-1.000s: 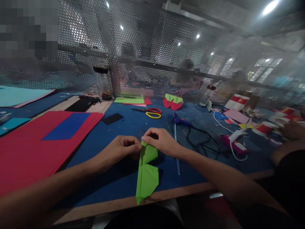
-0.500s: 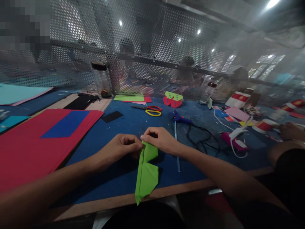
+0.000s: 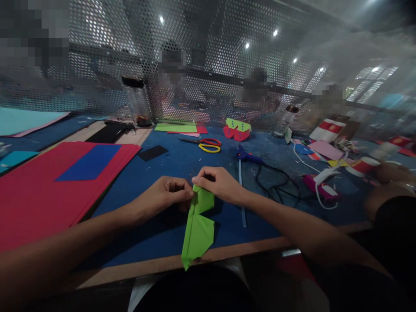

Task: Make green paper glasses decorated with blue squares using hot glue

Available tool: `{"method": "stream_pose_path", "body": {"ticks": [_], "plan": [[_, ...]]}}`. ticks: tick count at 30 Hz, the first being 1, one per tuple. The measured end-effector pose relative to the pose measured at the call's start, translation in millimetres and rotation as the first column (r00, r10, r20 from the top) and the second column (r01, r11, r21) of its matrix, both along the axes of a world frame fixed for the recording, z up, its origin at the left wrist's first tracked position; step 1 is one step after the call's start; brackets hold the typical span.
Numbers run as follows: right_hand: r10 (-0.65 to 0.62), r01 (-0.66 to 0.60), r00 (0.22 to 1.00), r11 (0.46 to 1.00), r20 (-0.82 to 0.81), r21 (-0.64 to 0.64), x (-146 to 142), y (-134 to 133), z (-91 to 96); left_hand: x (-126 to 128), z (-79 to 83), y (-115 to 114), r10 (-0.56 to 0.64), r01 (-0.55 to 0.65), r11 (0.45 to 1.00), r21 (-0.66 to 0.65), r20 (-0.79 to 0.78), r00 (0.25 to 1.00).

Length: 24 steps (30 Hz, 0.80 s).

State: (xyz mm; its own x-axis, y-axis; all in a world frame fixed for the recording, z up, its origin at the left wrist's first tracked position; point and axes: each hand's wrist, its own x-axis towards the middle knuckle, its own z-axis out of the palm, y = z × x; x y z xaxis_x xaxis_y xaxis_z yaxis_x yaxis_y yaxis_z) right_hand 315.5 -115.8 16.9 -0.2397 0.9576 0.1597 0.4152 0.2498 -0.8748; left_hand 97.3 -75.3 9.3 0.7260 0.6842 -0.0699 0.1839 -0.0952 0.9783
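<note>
A lime-green piece of folded paper point(image 3: 199, 236), notched on its right side, hangs from my fingers over the table's front edge. My right hand point(image 3: 219, 184) pinches its upper end between thumb and fingers. At the upper left edge of the paper, my left hand point(image 3: 169, 193) has thumb and forefinger pressed together on it. Beyond the hands lie scissors point(image 3: 209, 145) with red and yellow handles. To their right is a blue glue gun point(image 3: 248, 157) with a clear glue stick point(image 3: 241, 190) beneath it and a black cord.
Red sheets point(image 3: 42, 195) with a blue strip point(image 3: 94, 162) cover the left side. A green-and-red paper piece point(image 3: 237, 130) stands near the perforated screen point(image 3: 208, 86), beside jars point(image 3: 138, 104). A magenta power strip point(image 3: 321, 188) and another person's arm point(image 3: 385, 186) are at right.
The view has tilted slightly, so most things sit a little higher. Both hands keep their grip on the green paper, with hardly any movement of the fingers.
</note>
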Motion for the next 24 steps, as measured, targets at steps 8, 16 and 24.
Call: {"method": "stream_pose_path", "body": {"ticks": [8, 16, 24], "plan": [[-0.024, 0.024, 1.000, 1.000, -0.017, 0.010, 0.9, 0.2, 1.3, 1.8, 2.6, -0.5, 0.042, -0.042, 0.999, -0.010, 0.009, 0.999], [0.018, -0.021, 0.997, 0.999, -0.076, -0.034, 2.5, 1.3, 5.0, 2.0, 2.3, -1.4, 0.050, -0.047, 0.998, -0.048, 0.050, 0.997], [0.000, 0.000, 0.999, 1.000, -0.052, -0.007, 5.0, 1.6, 1.1, 2.5, 1.8, -0.5, 0.063, -0.062, 0.998, -0.030, 0.032, 0.998]]}}
